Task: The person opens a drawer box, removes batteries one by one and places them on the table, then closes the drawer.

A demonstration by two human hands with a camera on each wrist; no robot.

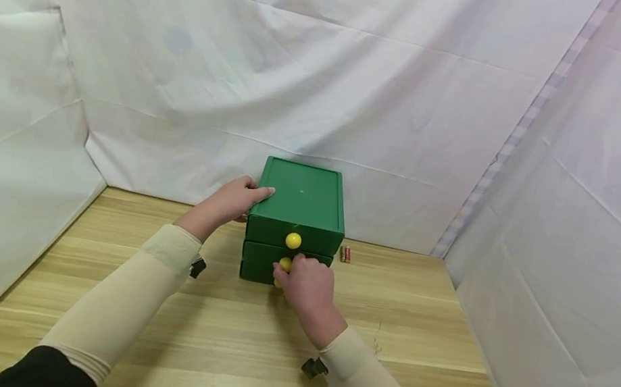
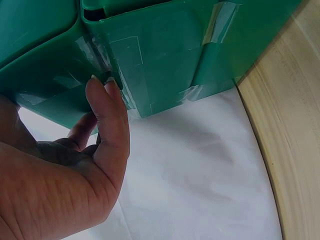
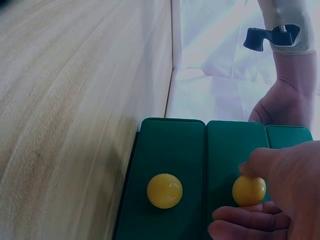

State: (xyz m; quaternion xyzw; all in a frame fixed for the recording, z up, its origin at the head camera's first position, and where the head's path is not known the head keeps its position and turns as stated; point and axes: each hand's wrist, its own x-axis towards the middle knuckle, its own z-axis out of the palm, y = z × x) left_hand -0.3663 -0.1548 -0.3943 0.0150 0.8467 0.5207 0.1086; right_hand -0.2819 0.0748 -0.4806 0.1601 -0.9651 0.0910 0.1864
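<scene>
A green drawer cabinet [image 1: 301, 195] with yellow round knobs stands on the table by the back curtain. My left hand [image 1: 237, 199] grips its upper left edge, the thumb on top and the bent fingers [image 2: 107, 107] against the taped side. At the front, my right hand [image 1: 312, 287] pinches the middle knob [image 3: 249, 190] between thumb and fingers. The top knob [image 1: 293, 240] sits just above that hand; the bottom knob [image 3: 165, 191] is untouched. The right hand covers part of the lower fronts in the head view.
Two small batteries [image 1: 345, 254] lie on the wooden table [image 1: 222, 350], close to the cabinet's right side. White curtains [image 1: 364, 93] enclose the table at the back and both sides. A dark wrist mount [image 1: 315, 368] hangs below the right sleeve.
</scene>
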